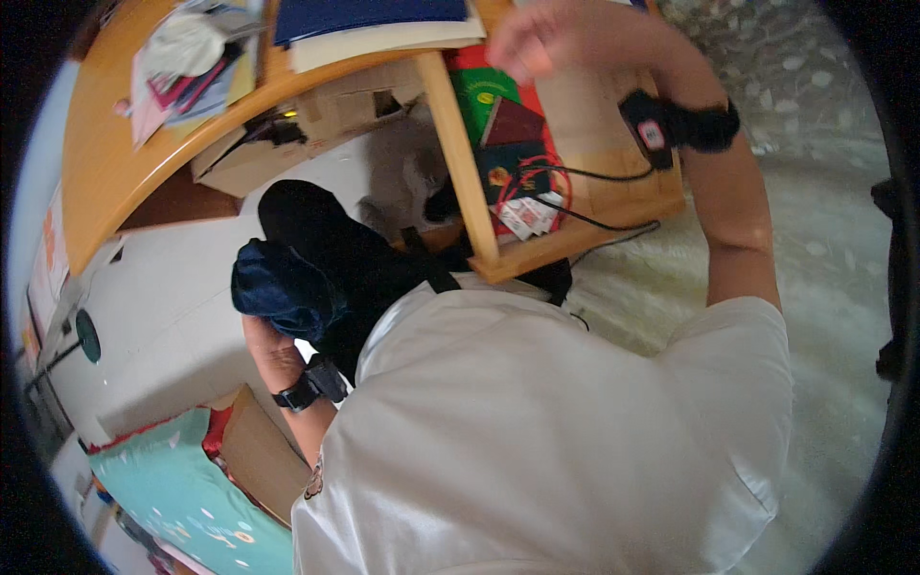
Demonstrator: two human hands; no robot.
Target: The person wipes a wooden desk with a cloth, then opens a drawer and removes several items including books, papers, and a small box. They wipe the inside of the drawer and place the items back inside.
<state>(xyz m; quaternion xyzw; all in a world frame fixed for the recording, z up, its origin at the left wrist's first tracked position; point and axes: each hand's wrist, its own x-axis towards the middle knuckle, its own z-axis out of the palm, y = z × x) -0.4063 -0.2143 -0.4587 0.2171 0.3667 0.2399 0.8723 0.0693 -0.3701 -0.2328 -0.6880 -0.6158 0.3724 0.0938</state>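
Observation:
A bunched piece of dark blue velvety cloth (pixel 287 291) lies over my left hand (pixel 269 336), by my black-clad knee. The palm's base shows below it, while the fingers are hidden in the folds. My right hand (pixel 528 43), blurred and with fingers bent, is raised over the far part of an open wooden drawer (pixel 460 158). Whether it holds anything is not clear. Inside the drawer are a green booklet (pixel 485 93), a maroon booklet (pixel 512 123), a dark green booklet (pixel 514 169), a red cord (pixel 568 190) and small printed packets (pixel 530 215).
Papers and a dark blue folder (pixel 370 18) lie on the curved wooden desk (pixel 180 154). Under it stands a cardboard box (pixel 248 169). A black cable (pixel 604 175) crosses the drawer from my right wrist device (pixel 650 129). A teal bag (pixel 187 489) sits lower left.

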